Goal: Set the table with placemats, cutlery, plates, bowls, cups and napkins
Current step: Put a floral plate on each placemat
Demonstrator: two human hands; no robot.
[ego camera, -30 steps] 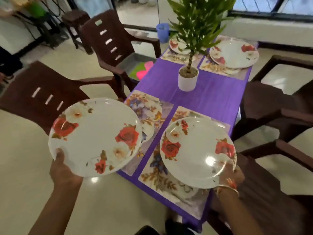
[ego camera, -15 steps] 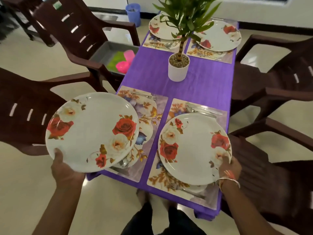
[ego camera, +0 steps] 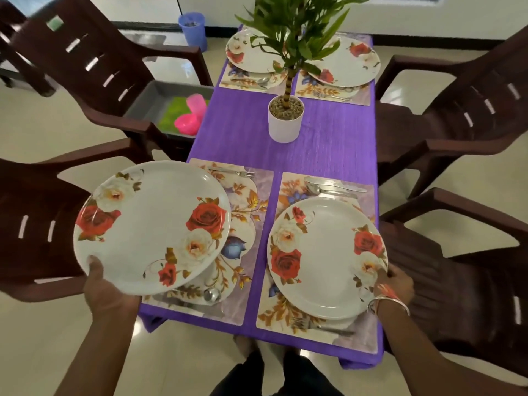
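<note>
My left hand (ego camera: pixel 103 284) grips the near rim of a white rose-patterned plate (ego camera: pixel 148 224), held tilted above the table's left edge, partly over the near left placemat (ego camera: pixel 243 281). My right hand (ego camera: pixel 395 282) grips the near right rim of a second rose plate (ego camera: pixel 323 261), which lies low over the near right placemat (ego camera: pixel 288 312); contact with the mat cannot be told. A fork (ego camera: pixel 320 327) and spoon with knife (ego camera: pixel 331 188) lie on that mat. Two more plates (ego camera: pixel 251 52) (ego camera: pixel 351 64) sit on the far placemats.
A potted plant (ego camera: pixel 285 118) stands mid-table on the purple cloth (ego camera: pixel 237 132). Brown chairs (ego camera: pixel 468 115) surround the table. On the left chair a grey tray (ego camera: pixel 151 98) holds pink cups (ego camera: pixel 191 115) and green napkins. A blue bin (ego camera: pixel 193 30) stands on the floor.
I have stepped closer to the table. The right plate has come down over the near right placemat, and the left plate has shifted toward the left placemat.
</note>
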